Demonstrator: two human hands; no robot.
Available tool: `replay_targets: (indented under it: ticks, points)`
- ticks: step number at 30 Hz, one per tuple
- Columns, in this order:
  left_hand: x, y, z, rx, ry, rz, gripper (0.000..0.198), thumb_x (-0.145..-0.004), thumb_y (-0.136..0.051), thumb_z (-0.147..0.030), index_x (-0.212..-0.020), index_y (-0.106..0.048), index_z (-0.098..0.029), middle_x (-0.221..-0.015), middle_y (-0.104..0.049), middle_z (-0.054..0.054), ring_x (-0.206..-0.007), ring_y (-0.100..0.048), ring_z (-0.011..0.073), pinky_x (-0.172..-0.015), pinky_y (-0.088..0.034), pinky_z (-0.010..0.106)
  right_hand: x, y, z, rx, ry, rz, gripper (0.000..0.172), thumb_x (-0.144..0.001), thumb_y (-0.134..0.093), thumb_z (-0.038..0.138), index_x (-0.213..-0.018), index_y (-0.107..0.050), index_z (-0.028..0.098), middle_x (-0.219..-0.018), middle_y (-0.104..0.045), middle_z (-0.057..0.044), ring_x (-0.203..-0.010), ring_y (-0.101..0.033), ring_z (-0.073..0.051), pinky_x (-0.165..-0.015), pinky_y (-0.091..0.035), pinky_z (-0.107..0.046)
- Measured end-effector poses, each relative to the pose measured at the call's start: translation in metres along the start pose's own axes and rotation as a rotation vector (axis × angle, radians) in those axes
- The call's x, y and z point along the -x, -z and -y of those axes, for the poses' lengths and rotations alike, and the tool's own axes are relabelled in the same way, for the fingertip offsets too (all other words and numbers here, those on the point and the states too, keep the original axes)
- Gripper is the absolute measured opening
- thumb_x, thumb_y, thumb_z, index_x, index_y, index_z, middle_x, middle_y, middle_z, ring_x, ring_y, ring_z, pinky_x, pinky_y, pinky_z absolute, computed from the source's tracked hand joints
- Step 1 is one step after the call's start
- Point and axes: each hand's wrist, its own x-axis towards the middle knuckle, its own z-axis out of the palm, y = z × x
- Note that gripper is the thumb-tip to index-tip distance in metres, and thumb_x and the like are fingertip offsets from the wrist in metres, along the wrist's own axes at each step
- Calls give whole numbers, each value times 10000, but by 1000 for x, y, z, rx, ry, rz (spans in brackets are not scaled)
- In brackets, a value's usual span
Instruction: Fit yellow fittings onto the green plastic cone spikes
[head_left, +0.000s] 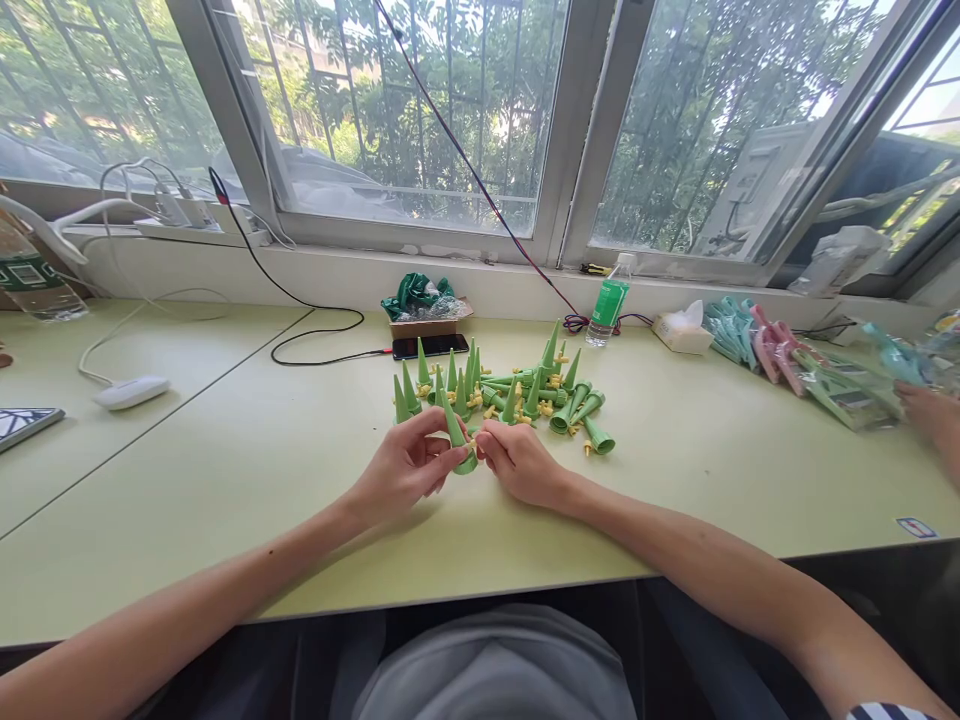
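1. barred windows [420,130], with leafy branches outside, stand behind a pale yellow-green counter [262,530].
2. near the counter's front edge, the left hand [397,465] holds a green plastic spike [454,424] between thumb and fingers, tip up and slightly tilted, its wide collar lowest.
3. the right hand [521,460] is drawn narrow, fingertips pinched at a small yellow fitting [471,446] on the side of that spike, just above the collar; how firmly the fitting sits cannot be told.
4. just beyond the hands lies a cluster: upright spikes [409,390] on the left and in the middle, lying spikes [601,438] on the right, with yellow pieces showing among them.
5. as for progress, several upright ones appear to carry their yellow part already, while the held one looks partway through. for the lying ones, overlap hides which are finished, so no count of what is left is safe.
6. farther back are a cardboard box [426,327], a smartphone [430,346], a green-labelled water bottle [606,302] and a tissue box [682,334].
7. at far right, another person's hand [928,408] is near bagged pastel items [776,350].
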Motion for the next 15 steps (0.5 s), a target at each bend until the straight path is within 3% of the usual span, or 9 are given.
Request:
replay_targets:
  ticks: [3, 9, 15]
  points:
    - [2, -1, 7, -207, -122, -55, 172, -899, -656, -308, -970, -595, -164, -647, -548, -18, -494, -481, 79, -453, -403, 203, -1, -1, 2, -27, -23, -1, 388, -1031, -327, 386, -709, -450, 207, -614, -511, 17, -543, -461, -120, -590, -358, -249]
    - [1, 0, 16, -518, -539, -64, 57, -915, -607, -155, -965, -631, -169, -895, -633, 63, -612, -508, 82, -515, -426, 200, 0, 0, 14, -145, -157, 46, 444, -1037, -326, 407, -651, -427, 213, -454, -404, 59, -456, -430, -111, -548, -344, -245]
    - [1, 2, 19, -589, -614, -35, 174, -912, -604, -110, -1067, -626, -185, -956, -631, 60, -605, -490, 67, -583, -453, 212, -1, -1, 15, -215, -236, 65, 450, -1029, -343, 408, -625, -395, 217, -419, -390, 68, -406, -419, -101, -514, -331, -243]
